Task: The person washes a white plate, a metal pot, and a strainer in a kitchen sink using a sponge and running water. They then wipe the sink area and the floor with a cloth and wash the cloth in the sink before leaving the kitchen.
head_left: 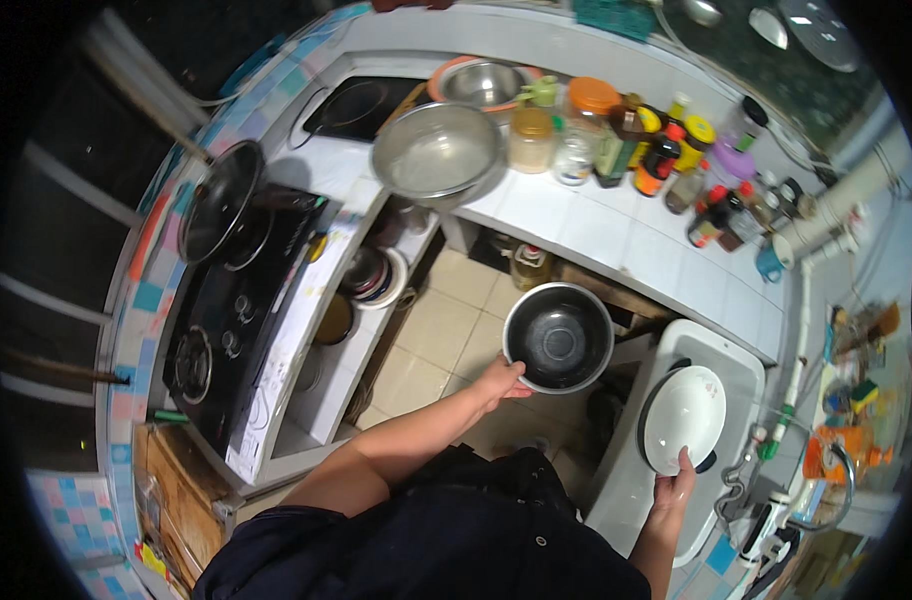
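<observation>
My left hand (pixel 498 384) grips the rim of a round metal basin (pixel 561 340), dark inside, which I hold over the tiled floor in front of me. Its thumb lies over the rim, while the other fingers are partly hidden beneath. In my right hand (pixel 676 484) is a white oval dish (pixel 685 418) with a small pink flower pattern, its near edge pinched by the thumb. The dish is above the white sink (pixel 744 375). Part of a dark pan-like thing shows behind the dish.
A large metal bowl (pixel 437 150) sits at the far counter's corner, beside jars and several bottles (pixel 660 158). To the left are a black gas stove (pixel 223 310) and a lidded wok (pixel 221 202). A faucet (pixel 766 528) stands at the sink's right. Shelves under the stove counter hold pots.
</observation>
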Demonstrator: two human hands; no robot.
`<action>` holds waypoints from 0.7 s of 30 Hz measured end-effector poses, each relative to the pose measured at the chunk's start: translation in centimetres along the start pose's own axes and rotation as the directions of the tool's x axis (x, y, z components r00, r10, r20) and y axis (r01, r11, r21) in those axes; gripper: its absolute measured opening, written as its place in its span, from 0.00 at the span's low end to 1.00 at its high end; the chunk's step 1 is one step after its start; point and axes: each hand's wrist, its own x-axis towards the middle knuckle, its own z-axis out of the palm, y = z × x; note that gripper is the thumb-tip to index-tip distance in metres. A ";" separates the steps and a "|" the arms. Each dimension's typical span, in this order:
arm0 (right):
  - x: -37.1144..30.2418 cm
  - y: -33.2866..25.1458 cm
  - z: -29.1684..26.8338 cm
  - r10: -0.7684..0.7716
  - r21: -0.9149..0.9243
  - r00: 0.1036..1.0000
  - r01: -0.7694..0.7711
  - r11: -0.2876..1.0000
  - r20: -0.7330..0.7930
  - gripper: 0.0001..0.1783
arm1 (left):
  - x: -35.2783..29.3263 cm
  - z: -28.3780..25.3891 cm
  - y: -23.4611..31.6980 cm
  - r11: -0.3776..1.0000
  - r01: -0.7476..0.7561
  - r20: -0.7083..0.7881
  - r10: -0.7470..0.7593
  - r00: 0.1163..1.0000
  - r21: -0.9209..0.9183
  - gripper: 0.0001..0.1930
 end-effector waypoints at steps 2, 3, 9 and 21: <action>0.1 2.2 3.2 0.004 -0.069 0.997 0.001 0.998 0.074 0.27 | -0.5 -5.3 -1.0 0.999 -0.025 -0.056 0.023 0.998 -0.044 0.20; -0.1 3.8 4.8 0.024 -0.124 0.997 -0.015 0.992 0.072 0.27 | -1.0 -7.5 -1.3 0.997 -0.018 -0.127 0.008 0.992 -0.079 0.19; -2.7 16.6 14.1 0.207 -0.242 0.962 -0.162 0.957 0.176 0.28 | -1.9 -22.8 -6.2 0.943 -0.055 -0.330 -0.059 0.942 -0.327 0.17; -1.7 42.4 21.7 0.530 -0.519 0.810 -0.350 0.780 0.251 0.27 | 8.9 -48.6 -13.8 0.837 -0.381 -0.798 -0.104 0.594 -0.393 0.13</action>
